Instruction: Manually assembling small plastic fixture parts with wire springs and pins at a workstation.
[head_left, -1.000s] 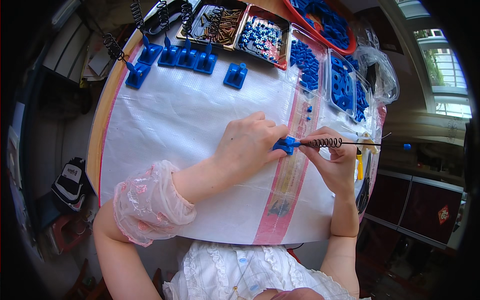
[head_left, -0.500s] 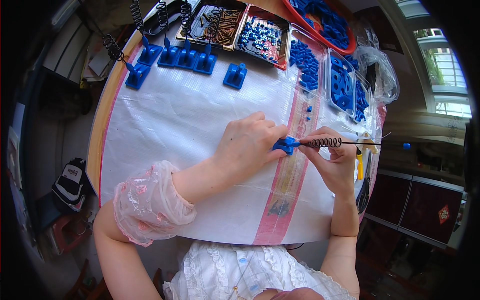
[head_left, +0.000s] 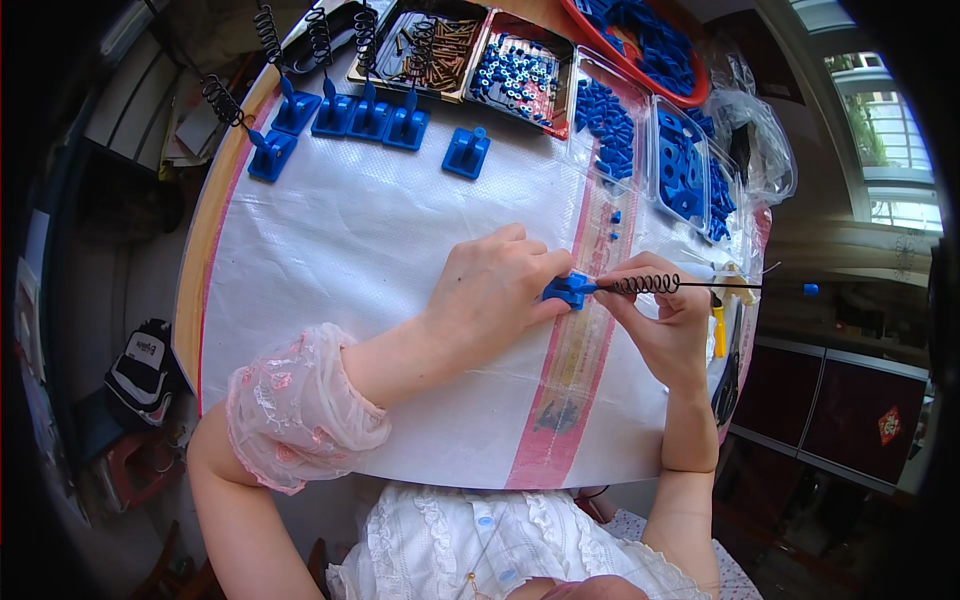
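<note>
My left hand [head_left: 495,285] is closed on a small blue plastic base [head_left: 567,291], gripping it between thumb and fingers over the striped band of the sheet. A black coil spring [head_left: 645,284] meets the base through a blue tapered piece, and my right hand [head_left: 660,325] pinches it near that joint. From the spring a thin black rod runs out to the right, ending in a blue tip [head_left: 810,290]. The fingers partly hide the joint. Two tiny blue pieces [head_left: 616,217] lie on the sheet just beyond my hands.
Blue bases with springs [head_left: 368,118] stand at the far left, and a single blue base [head_left: 466,153] sits beside them. Trays of brass-coloured screws [head_left: 440,55] and small blue-and-silver nuts [head_left: 515,80] are at the back. Clear boxes [head_left: 652,180] and a red basin [head_left: 705,88] hold blue parts.
</note>
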